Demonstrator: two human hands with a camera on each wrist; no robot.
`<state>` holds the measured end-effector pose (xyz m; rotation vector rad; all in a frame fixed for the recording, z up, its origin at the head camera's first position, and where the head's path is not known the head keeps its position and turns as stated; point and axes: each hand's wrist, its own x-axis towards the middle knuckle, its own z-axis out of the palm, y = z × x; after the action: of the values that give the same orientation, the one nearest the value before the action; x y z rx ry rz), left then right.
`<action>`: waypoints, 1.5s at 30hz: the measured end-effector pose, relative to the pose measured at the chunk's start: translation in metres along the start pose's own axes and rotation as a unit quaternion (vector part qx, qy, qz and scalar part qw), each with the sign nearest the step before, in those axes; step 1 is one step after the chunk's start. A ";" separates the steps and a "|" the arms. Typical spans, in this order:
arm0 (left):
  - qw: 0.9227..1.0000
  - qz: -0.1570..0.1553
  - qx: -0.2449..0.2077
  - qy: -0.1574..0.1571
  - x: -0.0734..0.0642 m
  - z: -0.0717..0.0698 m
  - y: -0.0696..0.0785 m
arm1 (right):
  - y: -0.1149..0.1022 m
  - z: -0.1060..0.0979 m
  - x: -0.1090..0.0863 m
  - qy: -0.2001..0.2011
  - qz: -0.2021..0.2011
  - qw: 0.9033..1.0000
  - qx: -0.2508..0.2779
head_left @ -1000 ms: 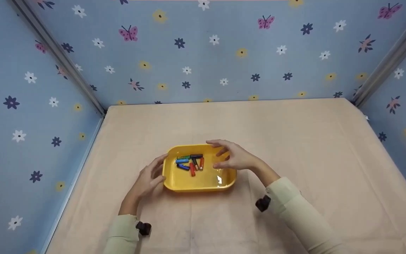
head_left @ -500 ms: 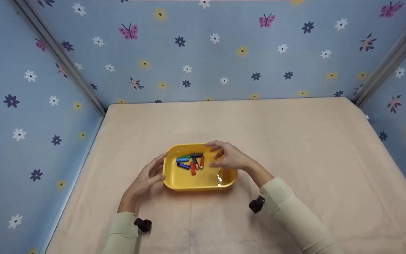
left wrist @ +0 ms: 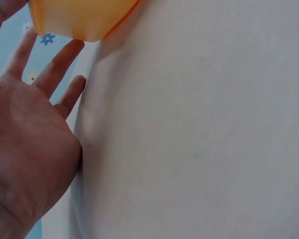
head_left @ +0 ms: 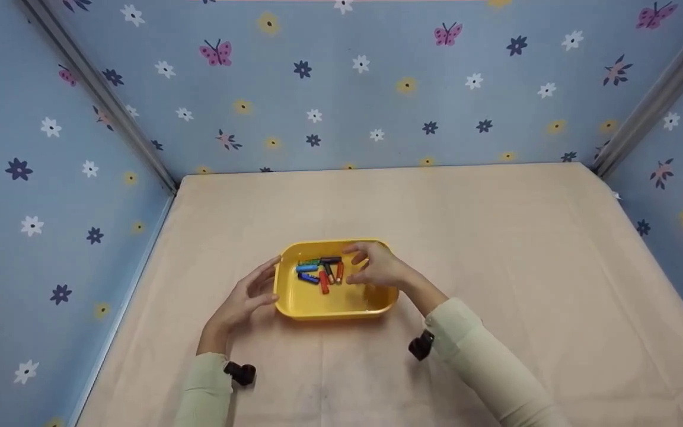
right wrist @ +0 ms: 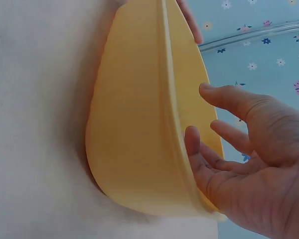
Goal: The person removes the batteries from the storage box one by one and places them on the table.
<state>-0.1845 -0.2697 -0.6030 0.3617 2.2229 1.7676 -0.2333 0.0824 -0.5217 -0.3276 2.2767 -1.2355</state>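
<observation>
A yellow plastic tray sits on the cloth, with several small batteries in its left half. A light blue battery, a dark blue one, a green one and a red one lie there among dark and orange ones. My left hand touches the tray's left end, thumb toward the near corner and fingers toward the far one. In the left wrist view its fingers are spread below the tray's wall. My right hand hovers over the tray's right half, fingers loosely bent and holding nothing, right of the batteries.
A beige cloth covers the table around the tray. Blue flowered panels stand at the back and both sides, joined by grey metal posts. A small black camera is strapped at each wrist.
My right hand has moved left and slightly lower over the tray, nearer the batteries. My left hand stays at the tray's left end, and the batteries lie as before.
</observation>
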 end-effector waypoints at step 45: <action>0.999 -0.035 0.012 -0.017 0.001 -0.004 0.006 | 0.002 0.019 0.030 -0.030 0.060 0.996 -0.056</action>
<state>-0.1873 -0.2717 -0.5959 0.3134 2.2080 1.6875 -0.2481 0.0570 -0.5415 -0.2600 2.2834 -1.0277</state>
